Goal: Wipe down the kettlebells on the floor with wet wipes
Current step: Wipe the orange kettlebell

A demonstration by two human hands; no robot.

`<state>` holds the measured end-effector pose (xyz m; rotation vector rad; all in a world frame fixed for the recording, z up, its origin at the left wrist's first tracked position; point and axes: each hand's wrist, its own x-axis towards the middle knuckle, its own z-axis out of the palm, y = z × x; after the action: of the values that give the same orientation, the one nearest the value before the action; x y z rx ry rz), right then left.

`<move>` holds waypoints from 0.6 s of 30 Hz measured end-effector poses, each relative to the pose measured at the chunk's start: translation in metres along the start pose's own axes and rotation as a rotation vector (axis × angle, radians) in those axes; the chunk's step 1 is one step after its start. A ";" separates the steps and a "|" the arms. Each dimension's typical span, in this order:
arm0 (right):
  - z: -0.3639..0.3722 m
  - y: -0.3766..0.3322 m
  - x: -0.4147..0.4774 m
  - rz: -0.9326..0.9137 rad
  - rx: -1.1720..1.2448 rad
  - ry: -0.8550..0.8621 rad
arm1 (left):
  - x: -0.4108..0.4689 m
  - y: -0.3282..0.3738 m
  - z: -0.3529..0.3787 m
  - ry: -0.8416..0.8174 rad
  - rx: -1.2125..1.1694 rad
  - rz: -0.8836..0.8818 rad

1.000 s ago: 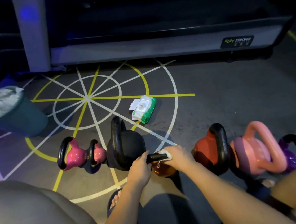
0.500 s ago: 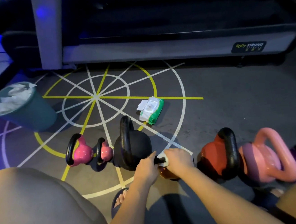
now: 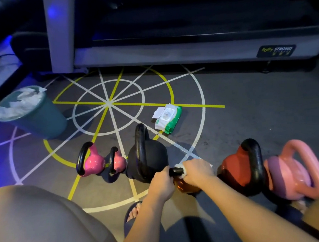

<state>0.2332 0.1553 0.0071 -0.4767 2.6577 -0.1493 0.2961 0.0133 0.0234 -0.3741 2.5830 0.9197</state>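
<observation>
Where grey floor carries painted lines: kettlebells at six o'clock, bin at ten. Left hand clenched round orange kettlebell handle; right hand pressing wipe around it.

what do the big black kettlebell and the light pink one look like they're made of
Big black kettlebell: probably bare or painted cast iron, judging by its dull, dark, nearly matte surface.
Light pink kettlebell: likely metal under a vinyl or rubbery coating, since its smooth, glossy colour covers body and handle alike. Neither core shows.
</observation>
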 end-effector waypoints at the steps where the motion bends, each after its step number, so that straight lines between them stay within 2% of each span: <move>1: -0.002 -0.008 0.002 0.001 -0.039 -0.009 | 0.000 -0.001 0.001 0.009 -0.002 -0.001; 6: -0.012 0.012 0.003 -0.116 -0.003 -0.070 | -0.001 0.000 0.000 0.014 -0.049 -0.013; 10: -0.013 0.038 0.002 -0.044 0.164 -0.127 | -0.001 0.000 -0.003 0.019 -0.031 -0.011; 15: -0.019 0.019 0.026 -0.118 0.207 -0.389 | -0.001 -0.003 -0.002 0.025 0.008 0.012; 18: -0.019 0.017 0.025 -0.093 0.330 -0.349 | -0.004 0.000 -0.002 0.021 -0.002 0.016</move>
<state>0.1988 0.1627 0.0111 -0.4681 2.2153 -0.4787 0.2990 0.0131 0.0264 -0.3665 2.6079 0.9281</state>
